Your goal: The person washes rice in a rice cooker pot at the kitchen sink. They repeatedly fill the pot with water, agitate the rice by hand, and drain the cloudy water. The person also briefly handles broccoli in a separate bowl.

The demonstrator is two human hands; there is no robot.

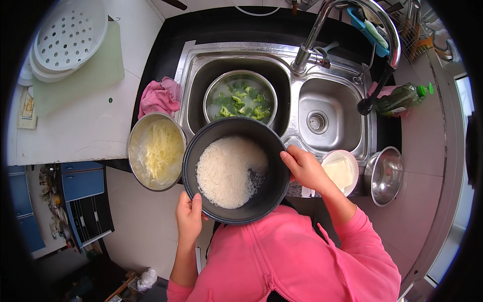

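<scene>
A dark rice cooker inner pot [271,188] is held up before my chest, at the sink's front edge. My left hand [190,213] grips its lower left rim, thumb on top. At its right rim my right hand [303,166] holds on. White rice [226,170] lies in the pot, heaped to the left, with some of the dark bottom showing at right. Beyond the pot, a steel bowl [274,94] of broccoli [238,102] in water stands in the left sink basin. Shredded pale yellow vegetable [160,147] fills part of another steel bowl [136,166], left of the pot.
Right of the basin with the drain [317,121] arches a chrome faucet [394,41]. A bowl with a pale slab [339,173], an empty steel bowl [386,175] and a green bottle [400,99] are on the right. A pink cloth [159,97] lies at the sink's left.
</scene>
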